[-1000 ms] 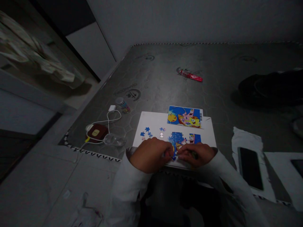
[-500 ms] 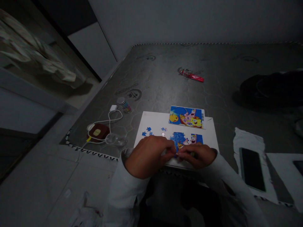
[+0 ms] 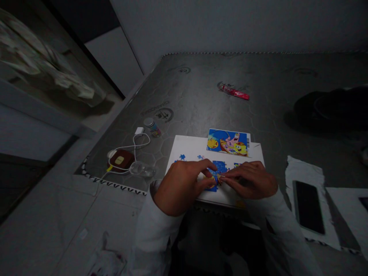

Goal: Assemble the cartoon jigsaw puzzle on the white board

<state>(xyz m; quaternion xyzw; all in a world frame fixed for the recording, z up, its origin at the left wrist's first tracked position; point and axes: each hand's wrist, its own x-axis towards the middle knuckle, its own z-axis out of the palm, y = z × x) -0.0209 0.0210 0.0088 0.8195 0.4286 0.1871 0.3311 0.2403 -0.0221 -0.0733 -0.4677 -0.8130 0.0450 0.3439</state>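
Hands: left hand (image 3: 181,186) and right hand (image 3: 253,180) were together mid-frame, fingertips meeting on the puzzle patch (image 3: 219,166); couldn't tell if either pinched a piece
Puzzle: patch sat just below centre on the white board (image 3: 186,147), probably kept close for easy reach
Guide: reference picture (image 3: 228,142) lay right above it, handy for checking I guess
Spares: loose pieces (image 3: 182,156) waited left of it
Phone: phone (image 3: 309,207) lay lower right, well apart

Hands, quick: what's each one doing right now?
Left hand: pinched on the jigsaw puzzle.
Right hand: fingertips on the jigsaw puzzle, grip cannot be told.
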